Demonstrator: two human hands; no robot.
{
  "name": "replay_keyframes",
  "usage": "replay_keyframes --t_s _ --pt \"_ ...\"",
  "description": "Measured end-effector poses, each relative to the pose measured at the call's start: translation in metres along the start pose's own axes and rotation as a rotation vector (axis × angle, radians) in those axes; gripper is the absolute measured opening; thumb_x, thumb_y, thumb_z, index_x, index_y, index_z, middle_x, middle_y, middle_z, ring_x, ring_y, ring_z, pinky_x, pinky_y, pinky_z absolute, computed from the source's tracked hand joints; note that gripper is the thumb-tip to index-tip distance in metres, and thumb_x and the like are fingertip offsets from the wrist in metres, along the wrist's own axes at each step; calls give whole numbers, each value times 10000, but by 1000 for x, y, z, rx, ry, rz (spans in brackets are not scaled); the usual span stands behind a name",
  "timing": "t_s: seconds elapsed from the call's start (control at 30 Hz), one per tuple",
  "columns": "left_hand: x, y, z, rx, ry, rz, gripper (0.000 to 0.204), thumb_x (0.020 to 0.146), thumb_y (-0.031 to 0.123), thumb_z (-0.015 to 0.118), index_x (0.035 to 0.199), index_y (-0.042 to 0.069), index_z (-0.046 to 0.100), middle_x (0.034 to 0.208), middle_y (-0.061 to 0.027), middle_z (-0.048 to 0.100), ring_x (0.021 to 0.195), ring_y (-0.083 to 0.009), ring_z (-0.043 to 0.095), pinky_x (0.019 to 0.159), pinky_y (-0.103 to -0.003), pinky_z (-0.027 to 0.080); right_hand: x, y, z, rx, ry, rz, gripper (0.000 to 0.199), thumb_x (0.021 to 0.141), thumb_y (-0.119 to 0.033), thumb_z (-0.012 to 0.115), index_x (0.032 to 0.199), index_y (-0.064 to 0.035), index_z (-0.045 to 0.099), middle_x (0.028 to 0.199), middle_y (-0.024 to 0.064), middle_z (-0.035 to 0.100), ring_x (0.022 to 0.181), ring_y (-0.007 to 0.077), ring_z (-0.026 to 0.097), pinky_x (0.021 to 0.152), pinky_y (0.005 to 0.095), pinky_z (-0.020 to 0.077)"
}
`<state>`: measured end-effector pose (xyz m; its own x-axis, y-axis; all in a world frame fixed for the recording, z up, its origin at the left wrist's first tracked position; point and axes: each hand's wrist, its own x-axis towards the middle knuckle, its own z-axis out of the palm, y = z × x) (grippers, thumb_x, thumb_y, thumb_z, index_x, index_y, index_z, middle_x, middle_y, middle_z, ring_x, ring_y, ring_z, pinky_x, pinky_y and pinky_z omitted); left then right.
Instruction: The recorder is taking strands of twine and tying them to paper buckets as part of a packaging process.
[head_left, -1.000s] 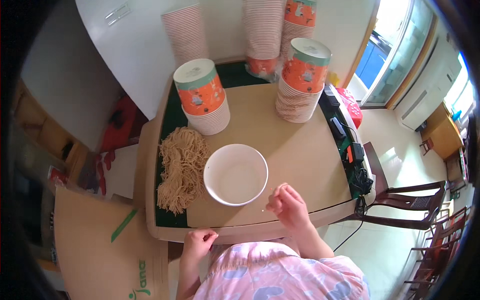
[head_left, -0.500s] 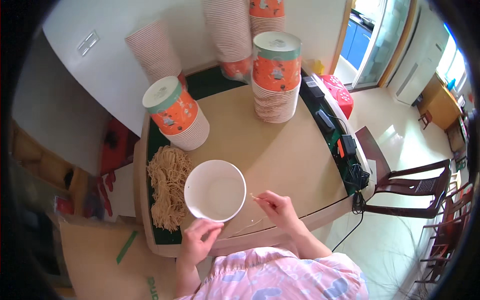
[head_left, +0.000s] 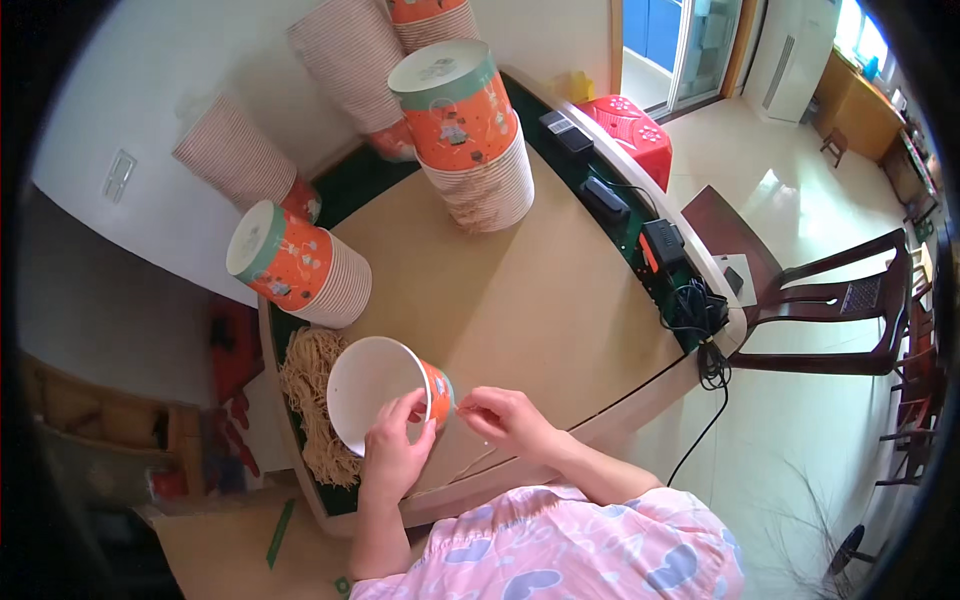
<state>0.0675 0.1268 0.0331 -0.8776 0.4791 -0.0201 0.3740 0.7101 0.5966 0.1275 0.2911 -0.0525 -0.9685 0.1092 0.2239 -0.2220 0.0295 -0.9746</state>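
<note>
A white-lined paper bucket (head_left: pixel 365 385) with an orange and green outside stands tilted near the table's front edge. My left hand (head_left: pixel 393 455) is closed on its near rim, fingers inside and thumb outside. Just right of the bucket, my right hand (head_left: pixel 512 422) pinches the end of a thin beige cord (head_left: pixel 474 462). The rest of that cord trails over the table toward the front edge. Small holes show in the bucket's wall. Left of the bucket lies a heap of beige cords (head_left: pixel 312 375), partly hidden behind it.
Stacked orange paper buckets (head_left: pixel 335 280) lean at the table's left, with a taller stack (head_left: pixel 480 180) at the back and more by the wall. Chargers and cables (head_left: pixel 662 245) line the right side. A dark wooden chair (head_left: pixel 820 300) and a red stool (head_left: pixel 630 135) stand beyond.
The bucket has tipped, so its orange outside now shows on the right. My left hand has moved onto its rim. My right hand has brought the cord end closer to the bucket. The view has shifted.
</note>
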Motion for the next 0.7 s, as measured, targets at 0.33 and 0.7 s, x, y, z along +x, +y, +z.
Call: replay_keyframes --t_s 0.33,0.7 --pt "-25 12 9 -39 62 63 273 898 193 623 728 26 490 622 -150 510 567 -335 540 505 -393 400 -1 -35 2 77 -174 -159 63 880 -40 613 920 6 597 698 87 538 604 191 503 542 324 405" --pt "-35 0 6 -267 18 50 174 934 85 527 787 0 483 668 -157 518 590 -310 523 558 -375 410 -4 -38 9 48 -122 -101 82 842 -11 656 921 -15 635 675 67 586 551 123 523 494 270 409"
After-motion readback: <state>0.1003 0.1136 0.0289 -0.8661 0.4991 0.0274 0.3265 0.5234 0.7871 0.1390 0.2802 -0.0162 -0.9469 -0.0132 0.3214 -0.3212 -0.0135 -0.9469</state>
